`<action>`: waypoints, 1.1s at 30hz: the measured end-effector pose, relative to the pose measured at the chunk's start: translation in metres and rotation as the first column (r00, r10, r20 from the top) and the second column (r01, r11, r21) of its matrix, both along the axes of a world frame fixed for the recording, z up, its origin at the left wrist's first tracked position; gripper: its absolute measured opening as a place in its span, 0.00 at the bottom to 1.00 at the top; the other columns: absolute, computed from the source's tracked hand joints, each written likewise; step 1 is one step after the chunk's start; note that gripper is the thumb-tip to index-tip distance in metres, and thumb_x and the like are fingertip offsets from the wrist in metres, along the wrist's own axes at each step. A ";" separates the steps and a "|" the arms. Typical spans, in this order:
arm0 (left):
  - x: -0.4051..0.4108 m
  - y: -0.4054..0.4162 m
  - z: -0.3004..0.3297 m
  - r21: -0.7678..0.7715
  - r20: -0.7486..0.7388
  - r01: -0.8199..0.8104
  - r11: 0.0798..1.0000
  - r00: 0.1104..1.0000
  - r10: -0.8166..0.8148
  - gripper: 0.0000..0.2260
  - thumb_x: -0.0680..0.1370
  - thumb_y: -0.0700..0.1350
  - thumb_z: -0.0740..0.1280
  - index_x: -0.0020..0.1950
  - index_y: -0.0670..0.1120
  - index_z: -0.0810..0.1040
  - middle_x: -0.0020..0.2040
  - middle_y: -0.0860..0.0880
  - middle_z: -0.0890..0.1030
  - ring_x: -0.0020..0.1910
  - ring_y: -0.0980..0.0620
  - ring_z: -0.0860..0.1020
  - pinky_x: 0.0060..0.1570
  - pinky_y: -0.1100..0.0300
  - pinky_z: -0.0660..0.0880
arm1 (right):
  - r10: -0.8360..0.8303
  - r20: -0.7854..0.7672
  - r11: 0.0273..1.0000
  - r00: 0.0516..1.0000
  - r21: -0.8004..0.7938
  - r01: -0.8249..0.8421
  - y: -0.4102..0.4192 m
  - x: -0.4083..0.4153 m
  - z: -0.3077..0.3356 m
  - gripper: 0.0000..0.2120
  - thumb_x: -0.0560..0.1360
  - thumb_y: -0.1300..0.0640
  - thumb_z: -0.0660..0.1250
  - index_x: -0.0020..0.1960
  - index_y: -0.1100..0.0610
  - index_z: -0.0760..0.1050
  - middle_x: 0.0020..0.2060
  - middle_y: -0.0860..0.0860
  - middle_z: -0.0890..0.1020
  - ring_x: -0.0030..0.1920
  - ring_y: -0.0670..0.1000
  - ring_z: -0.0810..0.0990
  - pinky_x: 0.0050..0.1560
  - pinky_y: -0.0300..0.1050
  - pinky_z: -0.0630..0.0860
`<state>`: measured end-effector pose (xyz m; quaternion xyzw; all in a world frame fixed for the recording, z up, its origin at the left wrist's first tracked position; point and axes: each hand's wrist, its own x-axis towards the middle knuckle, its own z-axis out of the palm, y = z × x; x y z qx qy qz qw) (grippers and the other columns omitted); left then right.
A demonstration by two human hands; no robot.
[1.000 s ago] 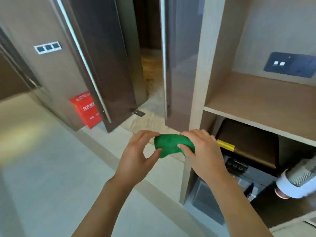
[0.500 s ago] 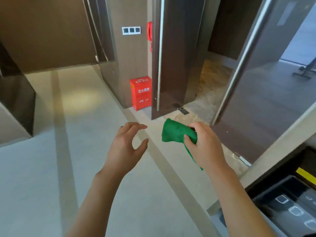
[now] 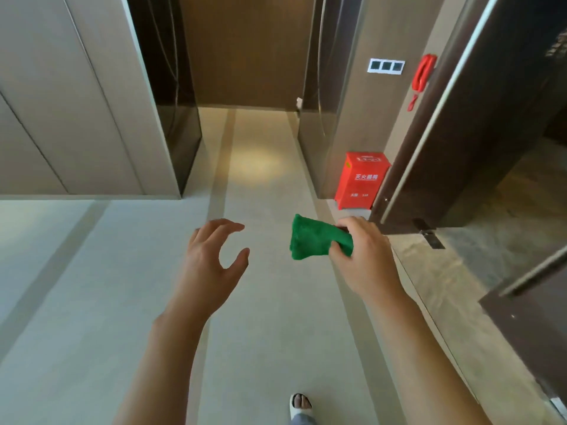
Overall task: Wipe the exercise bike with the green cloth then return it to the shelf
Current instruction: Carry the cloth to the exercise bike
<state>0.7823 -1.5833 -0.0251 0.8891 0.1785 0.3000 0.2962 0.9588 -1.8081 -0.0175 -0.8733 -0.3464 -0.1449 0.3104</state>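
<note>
At the bottom edge a foot in a white slipper (image 3: 301, 407) stands on the pale floor (image 3: 92, 302). Above it two bare forearms reach forward, well apart. The left hand (image 3: 211, 256) holds nothing, its fingers loosely curled and its thumb spread away from them. The right hand (image 3: 363, 256) grips the cloth (image 3: 316, 239), thumb beneath and fingers wrapped over the top, with the bunched green bulk sticking out to the left, into the gap between the hands and clear of the left one. Just beyond the right hand a red box (image 3: 362, 182) with white characters sits on the floor at the foot of a wall, beside a dark open door (image 3: 460, 133). Higher on that wall are a white switch plate (image 3: 386, 66) and a red handset (image 3: 424, 72). A corridor (image 3: 260, 142) runs on to a dark brown panel.
</note>
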 end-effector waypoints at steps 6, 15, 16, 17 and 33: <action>-0.002 0.056 0.004 0.025 -0.030 -0.178 0.984 0.983 0.179 0.17 0.78 0.47 0.73 0.66 0.50 0.80 0.65 0.51 0.78 0.66 0.46 0.75 0.67 0.51 0.70 | 0.185 -0.028 0.983 0.982 0.013 -0.185 0.091 0.035 -0.002 0.12 0.75 0.58 0.70 0.58 0.52 0.76 0.52 0.46 0.79 0.52 0.53 0.77 0.53 0.59 0.75; 0.024 0.127 0.020 0.085 -0.075 -0.395 0.915 0.913 0.401 0.17 0.78 0.54 0.70 0.66 0.54 0.78 0.66 0.53 0.77 0.66 0.47 0.76 0.66 0.41 0.75 | 0.423 -0.057 0.906 0.904 0.051 -0.421 0.215 0.103 -0.004 0.11 0.77 0.57 0.70 0.58 0.50 0.75 0.52 0.45 0.78 0.51 0.51 0.75 0.52 0.58 0.75; 0.024 0.133 0.021 0.096 -0.077 -0.423 0.901 0.899 0.431 0.17 0.78 0.53 0.71 0.66 0.54 0.79 0.66 0.54 0.77 0.66 0.47 0.75 0.65 0.43 0.75 | 0.446 -0.066 0.895 0.893 0.055 -0.443 0.228 0.107 -0.005 0.11 0.77 0.57 0.70 0.58 0.50 0.75 0.52 0.45 0.78 0.51 0.51 0.75 0.52 0.58 0.75; 0.024 0.137 0.023 0.107 -0.079 -0.450 0.886 0.885 0.459 0.17 0.78 0.52 0.71 0.66 0.54 0.79 0.65 0.55 0.77 0.66 0.48 0.75 0.65 0.45 0.75 | 0.468 -0.078 0.883 0.880 0.059 -0.465 0.242 0.109 -0.006 0.11 0.77 0.57 0.70 0.58 0.50 0.76 0.52 0.45 0.78 0.52 0.52 0.75 0.53 0.58 0.75; -0.094 0.213 0.016 0.090 -0.116 -0.764 0.639 0.629 0.768 0.18 0.79 0.52 0.70 0.70 0.55 0.78 0.66 0.58 0.79 0.67 0.53 0.76 0.65 0.53 0.74 | 0.781 -0.124 0.623 0.612 0.107 -0.775 0.431 0.016 -0.017 0.08 0.78 0.56 0.70 0.58 0.52 0.77 0.49 0.44 0.78 0.50 0.49 0.74 0.51 0.55 0.77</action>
